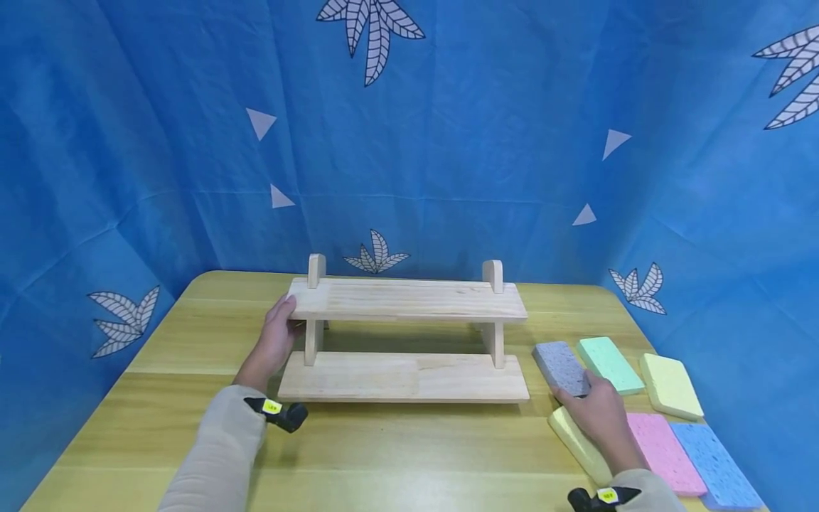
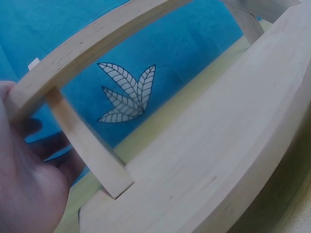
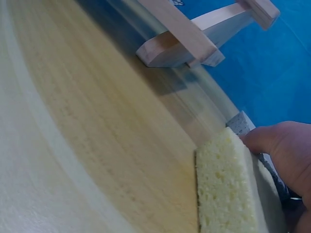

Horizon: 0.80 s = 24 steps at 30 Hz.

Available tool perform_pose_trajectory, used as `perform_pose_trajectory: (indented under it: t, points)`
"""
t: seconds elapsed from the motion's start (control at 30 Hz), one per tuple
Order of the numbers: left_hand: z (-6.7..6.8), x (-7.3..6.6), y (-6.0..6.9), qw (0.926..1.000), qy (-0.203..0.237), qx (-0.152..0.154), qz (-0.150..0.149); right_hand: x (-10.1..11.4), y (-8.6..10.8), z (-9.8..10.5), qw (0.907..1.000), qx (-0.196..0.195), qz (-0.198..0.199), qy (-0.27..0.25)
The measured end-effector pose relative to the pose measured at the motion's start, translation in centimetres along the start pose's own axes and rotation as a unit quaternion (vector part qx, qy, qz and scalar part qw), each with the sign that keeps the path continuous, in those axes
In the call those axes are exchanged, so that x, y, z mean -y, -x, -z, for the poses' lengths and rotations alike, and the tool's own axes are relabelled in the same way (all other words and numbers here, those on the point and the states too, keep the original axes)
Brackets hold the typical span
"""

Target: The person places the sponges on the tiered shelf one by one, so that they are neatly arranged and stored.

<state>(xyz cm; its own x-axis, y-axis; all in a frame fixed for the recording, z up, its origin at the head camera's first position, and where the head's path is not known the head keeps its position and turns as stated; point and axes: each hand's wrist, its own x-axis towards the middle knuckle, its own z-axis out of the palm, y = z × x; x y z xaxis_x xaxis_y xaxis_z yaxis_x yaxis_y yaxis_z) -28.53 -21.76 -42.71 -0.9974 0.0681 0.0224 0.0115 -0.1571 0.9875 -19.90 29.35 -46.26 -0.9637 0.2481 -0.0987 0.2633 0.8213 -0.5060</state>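
The grey sponge, a pitted block, lies right of the pale wooden shelf, its near end pinched between the right hand's thumb and fingers. The left hand clamps the shelf's upper board. The wood-grain table meets a leaf-print blue curtain. The right fingertips are partly hidden.

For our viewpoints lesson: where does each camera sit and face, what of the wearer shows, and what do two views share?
Head: on the head, facing forward and down at the two-tier wooden shelf and sponges; left hand, right hand and sleeves show.
Left wrist: on that wrist, facing along the shelf, blue backdrop behind; left hand shows.
Right wrist: on that wrist, facing a yellow sponge, table and shelf; right hand shows.
Wrist views share shelf and backdrop.
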Motion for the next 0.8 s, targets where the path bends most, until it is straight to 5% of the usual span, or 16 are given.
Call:
perform_pose_trajectory:
  t: [0.57, 0.8]
  points:
    - [-0.1, -0.2, 0.1, 0.9999, -0.009, 0.007, -0.01, 0.3, 0.2, 2.4, 0.9989, -0.031, 0.034, -0.006]
    - [-0.1, -0.2, 0.1, 0.9997, -0.022, 0.005, -0.003, 1.5, 0.8, 3.2, 0.9958, -0.049, 0.076, -0.012]
